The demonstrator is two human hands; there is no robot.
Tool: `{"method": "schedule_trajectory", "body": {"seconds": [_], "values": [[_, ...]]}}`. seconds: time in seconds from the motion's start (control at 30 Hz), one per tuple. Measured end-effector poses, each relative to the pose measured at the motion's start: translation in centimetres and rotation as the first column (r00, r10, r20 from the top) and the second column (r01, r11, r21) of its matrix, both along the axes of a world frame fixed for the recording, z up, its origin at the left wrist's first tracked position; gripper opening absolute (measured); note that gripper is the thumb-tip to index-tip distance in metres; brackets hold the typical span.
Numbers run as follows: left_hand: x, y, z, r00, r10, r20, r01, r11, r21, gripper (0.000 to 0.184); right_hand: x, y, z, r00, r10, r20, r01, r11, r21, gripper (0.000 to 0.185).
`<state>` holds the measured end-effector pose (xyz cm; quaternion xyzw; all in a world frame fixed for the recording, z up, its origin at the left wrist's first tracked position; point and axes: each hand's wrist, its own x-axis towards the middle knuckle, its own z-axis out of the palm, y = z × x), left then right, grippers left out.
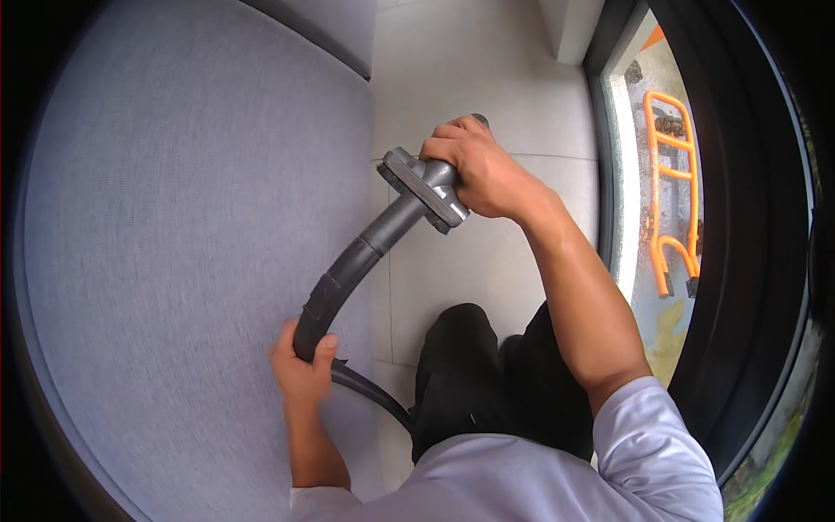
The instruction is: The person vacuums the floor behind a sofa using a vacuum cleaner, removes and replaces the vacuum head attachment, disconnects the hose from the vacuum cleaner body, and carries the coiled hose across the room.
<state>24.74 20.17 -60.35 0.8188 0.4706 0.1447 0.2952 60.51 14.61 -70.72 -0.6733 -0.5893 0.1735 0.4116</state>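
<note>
A dark grey vacuum tube point(352, 265) slants across the middle of the view, over the edge of a grey-blue fabric surface. My left hand point(304, 361) is wrapped round its curved lower end, slightly blurred. At the upper end, my right hand point(474, 161) is closed on the brush head point(426, 187), a wide nozzle with dark bristles. A rounded dark end shows just past my right fingers. From near my left hand a thinner black hose point(374, 391) runs down to my dark trousers.
The grey-blue fabric surface point(191, 217) fills the left side. Pale floor tiles point(487, 270) lie between it and a dark door or window frame point(739, 261) on the right. An orange metal frame point(657, 178) lies beyond the glass.
</note>
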Motion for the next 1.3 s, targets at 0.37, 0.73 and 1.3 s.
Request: {"method": "schedule_trajectory", "body": {"seconds": [0.37, 0.73, 1.3], "values": [[0.6, 2.2, -0.2, 0.996, -0.065, 0.068, 0.061, 0.996, 0.061, 0.049, 0.4, 0.0, 0.3, 0.999, -0.017, -0.042, 0.02, 0.997, 0.069, 0.037], [1.8, 0.0, 0.2, 0.966, -0.259, -0.024, 0.26, 0.962, 0.083, 0.05, 1.0, 0.1, 0.4, 0.963, -0.024, -0.269, 0.017, 1.0, -0.026, 0.035], [1.4, 0.7, -1.9, 0.983, -0.068, 0.172, 0.073, 0.997, -0.023, 0.05, 1.3, -0.4, -0.1, 0.691, 0.207, -0.692, -0.094, 0.976, 0.197, 0.028]]}}
